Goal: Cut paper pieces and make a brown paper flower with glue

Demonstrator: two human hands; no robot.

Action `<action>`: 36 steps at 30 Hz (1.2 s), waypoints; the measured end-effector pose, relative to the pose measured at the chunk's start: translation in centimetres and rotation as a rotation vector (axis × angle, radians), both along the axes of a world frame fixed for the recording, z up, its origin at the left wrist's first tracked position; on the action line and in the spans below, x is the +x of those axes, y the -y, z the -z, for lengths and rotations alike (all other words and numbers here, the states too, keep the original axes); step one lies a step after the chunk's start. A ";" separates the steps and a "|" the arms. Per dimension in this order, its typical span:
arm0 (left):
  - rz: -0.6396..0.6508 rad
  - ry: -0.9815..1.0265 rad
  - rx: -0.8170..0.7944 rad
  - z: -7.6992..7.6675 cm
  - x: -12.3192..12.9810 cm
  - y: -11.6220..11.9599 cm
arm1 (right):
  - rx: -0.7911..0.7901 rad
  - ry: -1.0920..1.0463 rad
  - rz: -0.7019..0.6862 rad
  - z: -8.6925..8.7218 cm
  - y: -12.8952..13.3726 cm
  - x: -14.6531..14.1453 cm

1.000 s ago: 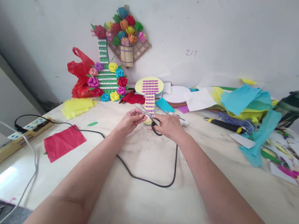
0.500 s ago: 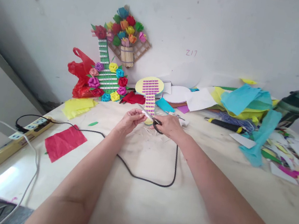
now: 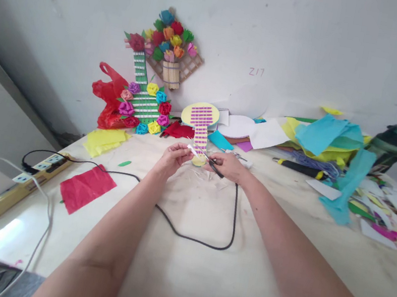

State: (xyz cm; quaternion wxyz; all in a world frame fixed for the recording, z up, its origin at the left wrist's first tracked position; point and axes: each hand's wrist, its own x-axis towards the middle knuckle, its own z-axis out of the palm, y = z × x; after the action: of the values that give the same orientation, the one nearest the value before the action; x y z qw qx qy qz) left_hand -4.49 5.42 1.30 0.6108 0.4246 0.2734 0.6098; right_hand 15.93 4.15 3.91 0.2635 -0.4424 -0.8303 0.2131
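Note:
My left hand [image 3: 174,158] pinches a small white strip [image 3: 193,150] that looks like paper. My right hand [image 3: 229,167] is closed around the black-handled scissors [image 3: 215,166], whose blades point left toward the strip. Whether the blades touch the strip I cannot make out. Just behind both hands lies a yellow guitar-like cutout [image 3: 188,114] with rows of purple and white pieces. Thin white scraps [image 3: 203,175] are scattered on the table below the hands.
A black cable [image 3: 200,243] loops across the table [image 3: 175,277] under my forearms. To the left are a power strip [image 3: 9,197], red crepe paper [image 3: 87,189] and yellow paper [image 3: 105,141]. A flower-trimmed green guitar [image 3: 143,106] leans at the back; a utility knife [image 3: 298,168] lies right.
The scissors have turned in my right hand, and their handles now point more down and right. My hands have moved slightly apart. The view has shifted a little.

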 end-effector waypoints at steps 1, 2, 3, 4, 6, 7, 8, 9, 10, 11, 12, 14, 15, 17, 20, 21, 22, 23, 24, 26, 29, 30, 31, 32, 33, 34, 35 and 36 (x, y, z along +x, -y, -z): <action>0.003 -0.001 0.000 0.0 0.0 0.0 | 0.025 0.013 -0.002 -0.1 0.1 0.0; 0.007 -0.003 0.001 0.0 0.0 0.0 | 0.053 0.037 0.002 -0.3 0.2 0.0; 0.010 -0.007 0.002 0.1 0.1 0.0 | 0.082 0.068 0.012 -0.4 0.3 0.0; 0.012 -0.009 0.004 0.1 0.1 0.0 | 0.111 0.104 0.028 -0.6 0.5 0.0; 0.014 -0.008 0.012 0.2 0.1 0.0 | 0.171 0.176 0.066 -0.8 0.8 -0.2; 0.013 -0.005 0.016 0.2 0.1 0.0 | 0.200 0.210 0.087 -0.9 0.9 -0.3; 0.012 -0.001 0.019 0.3 0.1 -0.1 | 0.230 0.243 0.104 -1.0 1.0 -0.4; 0.010 0.004 0.022 0.4 0.1 -0.1 | 0.260 0.275 0.116 -1.0 1.1 -0.5; 0.007 0.009 0.023 0.4 0.1 -0.1 | 0.288 0.305 0.124 -1.1 1.2 -0.5; 0.004 0.016 0.025 0.5 0.1 -0.2 | 0.313 0.332 0.129 -1.1 1.3 -0.6; 0.001 0.023 0.026 0.5 0.0 -0.2 | 0.336 0.355 0.130 -1.2 1.4 -0.6; -0.011 0.032 0.024 0.6 0.0 -0.3 | 0.371 0.386 0.124 -1.3 1.6 -0.6; -0.017 0.033 0.021 0.6 0.0 -0.3 | 0.381 0.399 0.122 -1.4 1.6 -0.5; -0.028 0.033 0.019 0.6 -0.1 -0.3 | 0.388 0.421 0.120 -1.5 1.7 -0.4; -0.041 0.032 0.015 0.6 -0.1 -0.4 | 0.380 0.440 0.129 -1.5 1.6 -0.2; -0.044 0.031 0.014 0.6 -0.1 -0.4 | 0.379 0.442 0.129 -1.5 1.5 -0.2; -0.046 0.030 0.012 0.5 -0.1 -0.4 | 0.381 0.443 0.130 -1.5 1.5 -0.2; -0.046 0.029 0.012 0.5 -0.1 -0.4 | 0.385 0.443 0.131 -1.5 1.5 -0.2; -0.045 0.030 0.014 0.5 -0.1 -0.4 | 0.388 0.444 0.133 -1.4 1.5 -0.3; -0.040 0.035 0.019 0.5 -0.1 -0.4 | 0.395 0.447 0.136 -1.4 1.5 -0.3; -0.036 0.033 0.016 0.5 0.0 -0.4 | 0.403 0.460 0.135 -1.4 1.6 -0.4; -0.036 0.030 0.012 0.5 0.0 -0.4 | 0.406 0.468 0.135 -1.4 1.6 -0.4; -0.038 0.030 0.008 0.6 0.0 -0.4 | 0.409 0.475 0.136 -1.4 1.7 -0.4; -0.040 0.032 0.004 0.6 0.0 -0.4 | 0.411 0.483 0.136 -1.4 1.7 -0.4; -0.041 0.036 0.000 0.6 0.0 -0.4 | 0.414 0.491 0.134 -1.5 1.8 -0.4; -0.041 0.041 -0.003 0.7 0.0 -0.5 | 0.417 0.498 0.130 -1.5 1.8 -0.4; -0.039 0.046 -0.005 0.7 0.0 -0.5 | 0.420 0.506 0.124 -1.6 1.9 -0.4; -0.036 0.050 -0.003 0.7 0.0 -0.5 | 0.421 0.514 0.118 -1.6 1.9 -0.5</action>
State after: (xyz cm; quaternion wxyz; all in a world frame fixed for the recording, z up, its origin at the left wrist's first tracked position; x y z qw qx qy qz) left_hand -4.47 5.93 0.56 0.6070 0.4034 0.2666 0.6307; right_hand 15.48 2.22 5.54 0.1432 -0.4646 -0.8684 -0.0973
